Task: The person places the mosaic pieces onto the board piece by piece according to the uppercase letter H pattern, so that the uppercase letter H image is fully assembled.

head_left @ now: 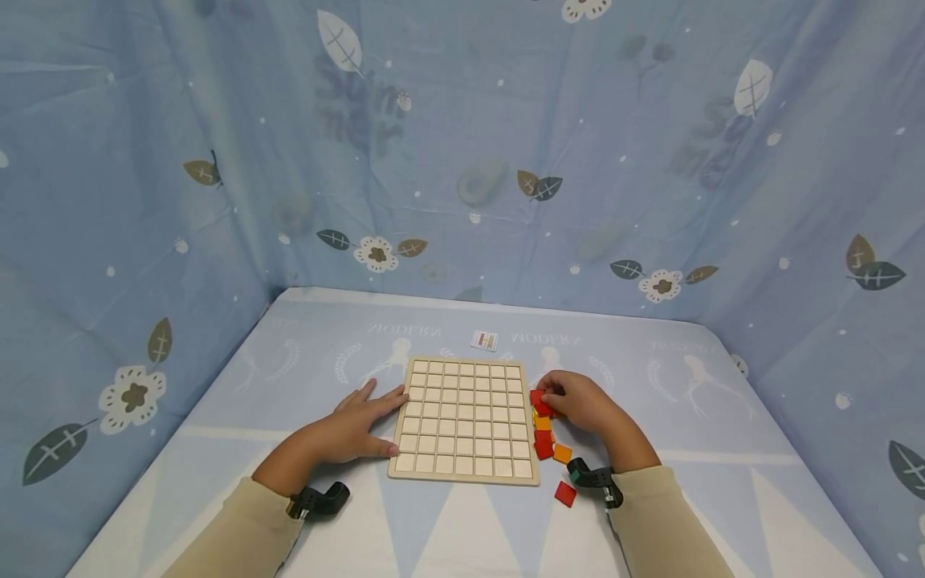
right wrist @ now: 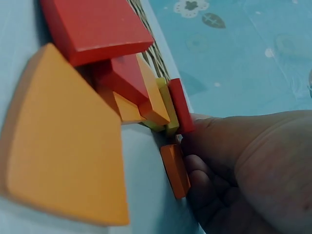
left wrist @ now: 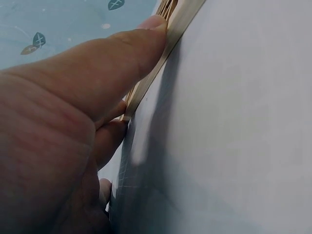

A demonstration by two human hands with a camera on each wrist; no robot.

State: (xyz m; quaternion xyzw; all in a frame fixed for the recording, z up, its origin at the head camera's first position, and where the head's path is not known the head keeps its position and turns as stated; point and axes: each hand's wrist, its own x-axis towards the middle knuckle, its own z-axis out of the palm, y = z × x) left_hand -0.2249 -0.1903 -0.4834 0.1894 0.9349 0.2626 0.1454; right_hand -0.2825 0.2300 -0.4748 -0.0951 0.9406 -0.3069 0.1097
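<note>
A: Board (head_left: 464,421) beside left hand (head_left: 361,424): material?
B: Pale wood by appearance; matt, smooth face.
A: Tiles (head_left: 543,423) by right hand (head_left: 581,399)?
B: Smooth, faint sheen on faces. Painted wood or plastic; cannot tell.
A: Card (head_left: 484,340) beyond both hands?
B: Looks like paper. Finish too small to read.
A: Backdrop (head_left: 448,160), farther beyond?
B: Printed cloth, lightly creased, soft sheen.
A: Sleeves (head_left: 234,526) behind the hands?
B: Matt cloth.

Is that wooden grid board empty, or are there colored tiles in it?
Empty: the board shows pale wood in every square, and the colored tiles are beside it.
</note>
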